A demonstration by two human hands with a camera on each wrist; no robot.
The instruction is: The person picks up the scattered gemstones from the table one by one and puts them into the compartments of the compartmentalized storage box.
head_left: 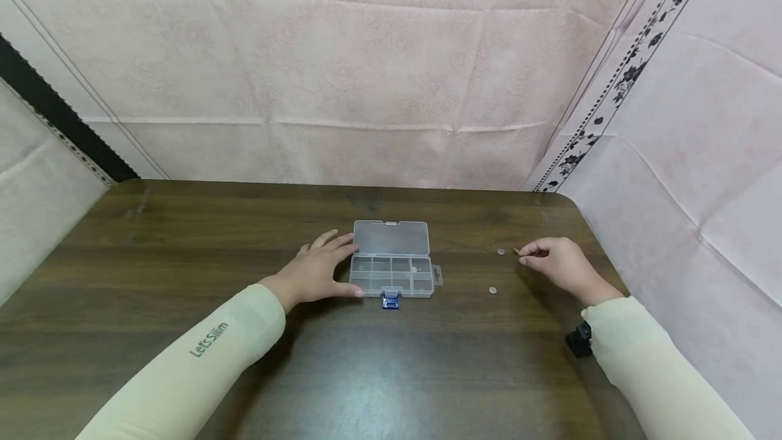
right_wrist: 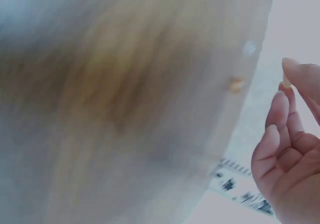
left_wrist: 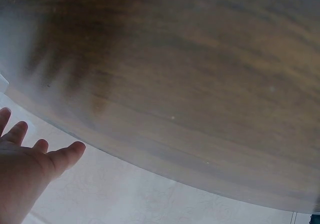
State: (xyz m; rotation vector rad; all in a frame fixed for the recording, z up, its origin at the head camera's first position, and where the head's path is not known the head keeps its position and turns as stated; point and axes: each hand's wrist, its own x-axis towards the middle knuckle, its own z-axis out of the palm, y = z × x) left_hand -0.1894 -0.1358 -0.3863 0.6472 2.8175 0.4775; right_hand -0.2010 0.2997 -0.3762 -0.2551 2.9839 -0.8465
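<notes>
A clear plastic compartment box (head_left: 392, 285) lies with its lid (head_left: 392, 237) raised back. My left hand (head_left: 319, 270) is spread along the box's left side, thumb at the front corner and fingertips by the lid. The left wrist view shows these fingers (left_wrist: 75, 151) extended. A small pale piece (head_left: 414, 269) lies in a back compartment. Off to the right, my right hand (head_left: 559, 263) pinches a tiny pale piece (right_wrist: 286, 81) between thumb and forefinger, its kind too small to tell. A small orange-brown piece (right_wrist: 236, 84) lies on the table just past the fingertips.
Two small whitish discs lie between the box and my right hand, a back one (head_left: 501, 251) and a front one (head_left: 492, 290). A blue tab (head_left: 390, 302) sticks out at the box's front. Patterned cloth (head_left: 366, 87) hangs behind the brown table (head_left: 342, 372).
</notes>
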